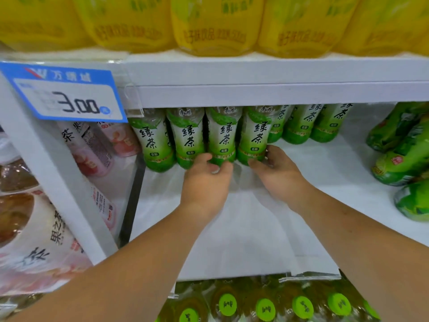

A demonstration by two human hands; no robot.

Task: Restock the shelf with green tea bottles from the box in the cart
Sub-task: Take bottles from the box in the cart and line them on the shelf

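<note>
At the back left of the white metal shelf, green tea bottles with white-and-green labels stand upright. Count: four in the front rank, touching side to side; three more set further back toward the rear right; seven showing in all, caps hidden by the shelf board above. Left hand has thumb and fingers curled round the base of the third bottle from the left. Right hand is wrapped round the base of the fourth bottle. Both bottles rest on the shelf; they look set down and being nudged into line with the rank. Progress, as a judgement: restocking begun but well short of done. White board shows from the front rank forward to the shelf's front edge, with room for several more ranks. Box and cart are out of view, so the supply left cannot be told. Other stock: three darker green bottles leaning at the right edge of the same shelf; five yellow drink bottles on the shelf above, tops cut off; six lime-green bottle caps on the shelf below, the rightmost only partly seen; at least two pink peach-label bottles in the bay to the left; one blue price tag reading 3.00.
</note>
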